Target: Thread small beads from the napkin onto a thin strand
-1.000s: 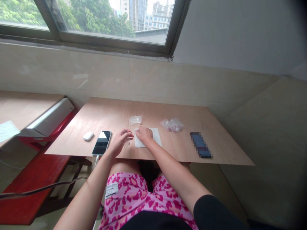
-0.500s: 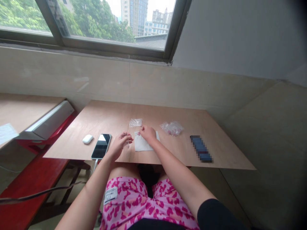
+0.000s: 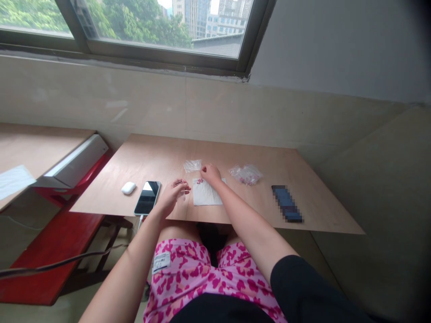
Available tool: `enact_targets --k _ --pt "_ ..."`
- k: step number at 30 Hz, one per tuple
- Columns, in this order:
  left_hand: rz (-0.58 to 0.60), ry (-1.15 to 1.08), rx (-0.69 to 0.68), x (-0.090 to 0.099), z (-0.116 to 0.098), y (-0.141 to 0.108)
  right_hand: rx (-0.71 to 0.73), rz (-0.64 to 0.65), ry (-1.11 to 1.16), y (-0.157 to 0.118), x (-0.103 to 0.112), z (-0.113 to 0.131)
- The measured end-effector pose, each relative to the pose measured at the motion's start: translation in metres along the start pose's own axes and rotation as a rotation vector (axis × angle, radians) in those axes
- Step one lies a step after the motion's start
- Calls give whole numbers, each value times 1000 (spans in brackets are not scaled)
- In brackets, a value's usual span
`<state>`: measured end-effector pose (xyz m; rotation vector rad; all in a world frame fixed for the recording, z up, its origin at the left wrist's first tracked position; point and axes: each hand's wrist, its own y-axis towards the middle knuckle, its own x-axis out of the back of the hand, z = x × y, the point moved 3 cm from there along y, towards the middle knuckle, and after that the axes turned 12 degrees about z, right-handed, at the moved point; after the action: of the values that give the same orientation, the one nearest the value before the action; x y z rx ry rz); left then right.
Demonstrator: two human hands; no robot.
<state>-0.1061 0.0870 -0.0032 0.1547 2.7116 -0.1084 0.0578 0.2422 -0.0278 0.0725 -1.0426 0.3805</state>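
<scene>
While R hand (image 3: 211, 174) sits over white sheet (image 3: 208, 196), L hand (image 3: 173, 195) hangs close by

R fingers look pressed together at sheet's far edge, just beside clear packet (image 3: 193, 166) — can't tell if anything's pinched. L fingers half-curled, thumb near index, w/ what looks like clear film (image 3: 183, 194) under them; grip unclear. Red-pink bits (image 3: 200, 181) lie on sheet's far-left part, prob b/c pale backing shows them up. Bag of pink pieces (image 3: 247, 174) right of sheet, prob for easy R reach — phone (image 3: 147, 198) left, clear of both
</scene>
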Motion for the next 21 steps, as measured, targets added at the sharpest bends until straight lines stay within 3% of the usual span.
enact_targets --k 5,9,11,13,16,18,21 --pt "0 -141 -7 -1 -5 0 39 27 152 -10 11 1" --pt "22 -122 -4 -5 -6 -1 96 59 293 -27 20 24" --pt "56 -86 -18 -7 -6 -2 189 119 363 -42 25 45" --pt "89 -41 -33 -9 -5 -4 385 239 432 -60 30 69" --pt "122 16 -24 -12 -5 -6 534 301 321 -82 42 94" --pt "137 33 -16 -13 -6 -7 523 325 267 -88 48 98" --pt "125 8 -30 -13 -7 -7 494 366 358 -86 49 87"
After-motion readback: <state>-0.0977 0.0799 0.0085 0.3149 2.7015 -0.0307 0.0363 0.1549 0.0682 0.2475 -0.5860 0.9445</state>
